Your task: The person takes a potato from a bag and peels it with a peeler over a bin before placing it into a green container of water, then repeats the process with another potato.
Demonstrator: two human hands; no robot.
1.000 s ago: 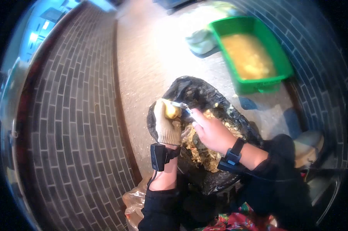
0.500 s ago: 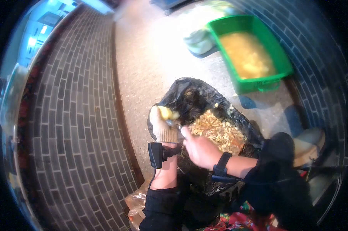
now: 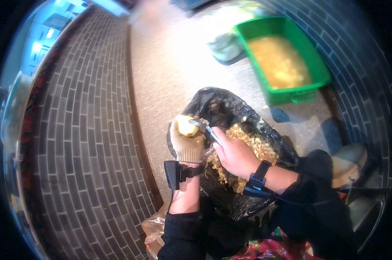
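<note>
Potato (image 3: 187, 127) and peeler (image 3: 213, 134) above a black bag (image 3: 213, 97) of peelings (image 3: 261, 149).
The gloved left hand's (image 3: 188, 145) grip is curled round the potato; the bare right hand's (image 3: 237, 157) grip is wrapped about the peeler's handle, its head at the potato's side (whether touching, I cannot tell). Beyond the bag, to the right, a green tub (image 3: 287, 96) stands on the floor (image 3: 154, 78).

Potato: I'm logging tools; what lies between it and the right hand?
The head view shows a peeler, held in the right hand, its end at the potato.
</note>
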